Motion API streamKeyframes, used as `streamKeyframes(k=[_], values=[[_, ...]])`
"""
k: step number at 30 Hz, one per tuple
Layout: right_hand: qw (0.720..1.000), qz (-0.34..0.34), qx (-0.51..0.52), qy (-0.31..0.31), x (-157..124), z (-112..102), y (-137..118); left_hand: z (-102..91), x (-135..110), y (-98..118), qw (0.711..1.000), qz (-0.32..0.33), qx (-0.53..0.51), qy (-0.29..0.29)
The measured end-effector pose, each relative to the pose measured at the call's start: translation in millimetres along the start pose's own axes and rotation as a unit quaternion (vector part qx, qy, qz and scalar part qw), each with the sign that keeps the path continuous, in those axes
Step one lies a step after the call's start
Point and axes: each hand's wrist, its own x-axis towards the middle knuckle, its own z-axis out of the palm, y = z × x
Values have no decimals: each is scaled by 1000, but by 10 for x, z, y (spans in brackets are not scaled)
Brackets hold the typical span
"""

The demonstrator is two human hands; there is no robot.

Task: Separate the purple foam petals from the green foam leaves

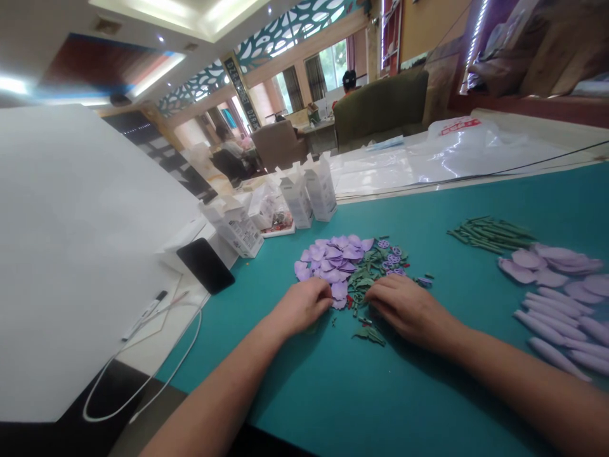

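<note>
My left hand (304,306) is closed, its fingers curled against the lower edge of a heap of light purple petals (335,255). Whatever it pinches, if anything, is hidden. My right hand (405,308) is closed too, fingers bent together at the side of a pile of small green leaf pieces (364,277); I cannot make out anything in its grip. Between the hands lie small red pieces (349,301) and short green bits. Purple ring-shaped pieces (392,259) rest behind my right hand. A loose green leaf (369,336) lies nearer to me.
On the teal mat (380,406), green sticks (490,232), flat purple ovals (561,259) and long purple pieces (556,327) lie right. White cartons (321,188) stand behind. At left are a black phone-like slab (205,265), a marker (145,315) and a white cable (190,346).
</note>
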Motion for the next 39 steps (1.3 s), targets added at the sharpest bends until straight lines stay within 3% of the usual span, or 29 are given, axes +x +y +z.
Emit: streamKeyframes(k=[7, 13, 17, 24, 34, 39], values=[[1000, 4, 4, -4, 10, -3, 7, 77, 159, 82, 998, -51, -2, 42], [1000, 4, 1, 0, 9, -1, 2, 167, 259, -16, 992, -73, -90, 42], [1000, 3, 1, 1, 9, -2, 0, 118, 277, -90, 984, -73, -160, 43], [1000, 0, 2, -3, 14, -11, 4, -72, 267, -113, 967, -59, -248, 4], [1000, -5, 3, 7, 12, -8, 8, -79, 221, 10, 949, -28, -309, -63], [1000, -8, 5, 3, 18, -14, 6, -216, 179, -38, 944, -25, -321, -78]])
